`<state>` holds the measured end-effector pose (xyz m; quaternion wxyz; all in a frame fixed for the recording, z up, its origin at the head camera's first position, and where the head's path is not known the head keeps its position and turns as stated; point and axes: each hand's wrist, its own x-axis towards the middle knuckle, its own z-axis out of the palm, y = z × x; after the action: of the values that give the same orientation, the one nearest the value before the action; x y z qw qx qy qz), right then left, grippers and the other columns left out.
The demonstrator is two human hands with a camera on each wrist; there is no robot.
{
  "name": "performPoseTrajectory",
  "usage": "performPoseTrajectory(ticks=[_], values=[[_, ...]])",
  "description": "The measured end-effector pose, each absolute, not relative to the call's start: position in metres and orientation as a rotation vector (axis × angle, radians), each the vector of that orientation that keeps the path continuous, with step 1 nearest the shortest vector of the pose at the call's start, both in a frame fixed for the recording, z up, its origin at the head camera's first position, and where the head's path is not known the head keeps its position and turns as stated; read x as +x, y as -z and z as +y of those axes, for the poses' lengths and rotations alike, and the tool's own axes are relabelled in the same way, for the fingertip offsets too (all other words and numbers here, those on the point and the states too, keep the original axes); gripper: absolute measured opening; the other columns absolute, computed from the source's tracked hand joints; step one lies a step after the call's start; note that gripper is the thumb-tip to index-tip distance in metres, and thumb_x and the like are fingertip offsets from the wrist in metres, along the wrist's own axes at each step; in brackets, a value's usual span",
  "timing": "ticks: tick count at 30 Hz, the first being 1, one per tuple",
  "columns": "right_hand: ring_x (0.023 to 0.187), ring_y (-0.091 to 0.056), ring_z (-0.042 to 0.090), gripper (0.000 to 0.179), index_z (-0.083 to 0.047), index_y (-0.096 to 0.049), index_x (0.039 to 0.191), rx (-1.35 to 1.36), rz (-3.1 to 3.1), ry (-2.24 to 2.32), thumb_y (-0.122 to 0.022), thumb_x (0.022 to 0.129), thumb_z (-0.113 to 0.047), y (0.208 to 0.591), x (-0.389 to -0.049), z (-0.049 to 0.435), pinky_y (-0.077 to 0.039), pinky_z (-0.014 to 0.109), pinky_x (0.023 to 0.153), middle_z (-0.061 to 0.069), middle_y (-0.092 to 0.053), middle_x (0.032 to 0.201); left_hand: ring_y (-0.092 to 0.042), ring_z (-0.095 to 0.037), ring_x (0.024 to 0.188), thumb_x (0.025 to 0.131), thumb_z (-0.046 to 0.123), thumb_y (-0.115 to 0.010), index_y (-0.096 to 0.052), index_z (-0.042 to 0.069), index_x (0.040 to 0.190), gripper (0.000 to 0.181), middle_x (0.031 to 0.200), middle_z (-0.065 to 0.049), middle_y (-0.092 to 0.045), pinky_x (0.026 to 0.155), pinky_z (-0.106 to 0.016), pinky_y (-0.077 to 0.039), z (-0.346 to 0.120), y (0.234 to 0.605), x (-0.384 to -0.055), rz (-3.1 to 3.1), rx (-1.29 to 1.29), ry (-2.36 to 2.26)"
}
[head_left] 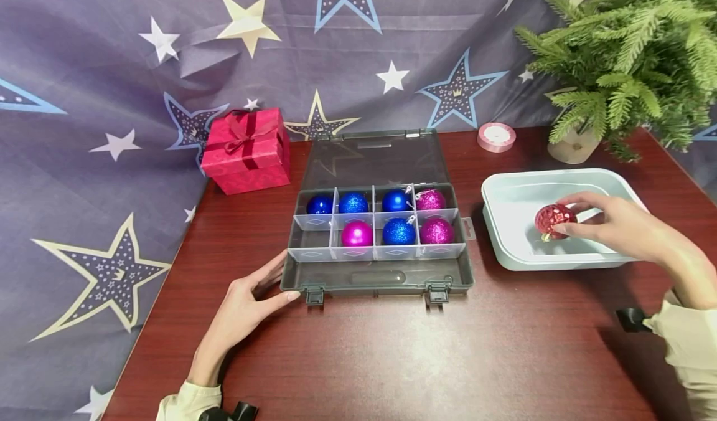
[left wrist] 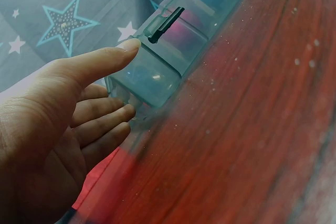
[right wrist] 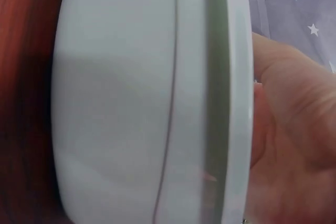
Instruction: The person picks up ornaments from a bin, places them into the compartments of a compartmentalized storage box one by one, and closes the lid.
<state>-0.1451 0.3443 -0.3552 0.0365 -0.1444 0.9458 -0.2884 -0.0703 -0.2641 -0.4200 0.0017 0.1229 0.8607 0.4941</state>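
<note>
My right hand [head_left: 622, 228] pinches a shiny red Christmas ball [head_left: 554, 220] between thumb and fingers, over the pale green plastic tray [head_left: 493, 222]. In the right wrist view the tray's wall [right wrist: 115, 98] hides the ball and the fingertips. Fingers straight and thumb spread, my left hand [head_left: 241, 309] is at the front left corner of the dark see-through divider box [head_left: 330, 278]. The box lies with its lid [head_left: 381, 162] raised at the back. Its back row holds three blue balls and a glittery pink ball [head_left: 431, 200]. In the front row sit a magenta ball [head_left: 356, 235], a glittery blue ball [head_left: 399, 231] and another glittery pink ball [head_left: 437, 231].
A red gift box [head_left: 246, 153] with a bow stands at the back left. Behind the tray are a roll of pink ribbon [head_left: 496, 137] and a small green tree [head_left: 633, 66] in a pale pot. A star-patterned cloth [head_left: 381, 53] hangs along the table's far edge.
</note>
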Motion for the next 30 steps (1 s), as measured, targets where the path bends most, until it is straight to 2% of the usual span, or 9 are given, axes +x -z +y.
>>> performPoseTrajectory(ticks=[3,13,15,19,22,30], values=[[0.078,-0.064,-0.004,0.038,-0.001,-0.066,0.127,-0.454,2.908,0.974,-0.077,0.092,-0.011,0.354,-0.144,0.342,-0.044,0.011,0.066,0.027,-0.069,0.112,-0.063,-0.017,0.124,0.088,0.020,-0.086,-0.054,0.022,0.153,0.072,0.134,-0.006,-0.067,0.098,-0.015,-0.045,-0.264,0.420,-0.070,2.705,0.387,-1.544],[0.083,-0.066,-0.006,0.044,0.000,-0.064,0.134,-0.509,2.896,1.131,-0.077,0.092,-0.006,0.343,-0.140,0.327,-0.045,0.009,0.069,0.029,-0.067,0.119,-0.063,-0.018,0.124,0.088,0.022,-0.086,-0.054,0.023,0.153,0.072,0.134,-0.005,-0.067,0.099,-0.014,-0.045,-0.264,0.418,-0.070,2.708,0.374,-1.531],[0.084,-0.066,-0.006,0.045,0.000,-0.064,0.134,-0.532,2.898,1.146,-0.078,0.092,-0.005,0.341,-0.141,0.323,-0.045,0.008,0.071,0.025,-0.068,0.119,-0.063,-0.018,0.124,0.088,0.022,-0.086,-0.054,0.022,0.153,0.072,0.134,-0.005,-0.067,0.098,-0.014,-0.044,-0.263,0.418,-0.070,2.713,0.371,-1.523],[0.085,-0.067,-0.005,0.044,-0.002,-0.066,0.132,-0.571,2.899,1.199,-0.079,0.090,-0.003,0.337,-0.142,0.314,-0.047,0.009,0.073,0.001,-0.072,0.113,-0.063,-0.018,0.124,0.088,0.021,-0.086,-0.054,0.022,0.153,0.072,0.134,-0.006,-0.067,0.098,-0.014,-0.044,-0.263,0.418,-0.070,2.714,0.368,-1.523],[0.085,-0.069,-0.002,0.043,-0.005,-0.069,0.129,-0.609,2.918,1.221,-0.081,0.088,-0.002,0.334,-0.142,0.306,-0.049,0.010,0.072,-0.011,-0.072,0.107,-0.063,-0.018,0.125,0.088,0.021,-0.086,-0.054,0.022,0.153,0.072,0.134,-0.006,-0.067,0.098,-0.014,-0.044,-0.263,0.419,-0.069,2.709,0.369,-1.529],[0.091,-0.067,-0.004,0.040,-0.014,-0.071,0.128,-0.617,2.931,1.177,-0.082,0.090,-0.008,0.325,-0.144,0.286,-0.048,0.010,0.075,-0.005,-0.071,0.113,-0.063,-0.019,0.124,0.088,0.020,-0.086,-0.054,0.021,0.153,0.072,0.134,-0.007,-0.067,0.098,-0.014,-0.045,-0.264,0.419,-0.070,2.712,0.381,-1.536]])
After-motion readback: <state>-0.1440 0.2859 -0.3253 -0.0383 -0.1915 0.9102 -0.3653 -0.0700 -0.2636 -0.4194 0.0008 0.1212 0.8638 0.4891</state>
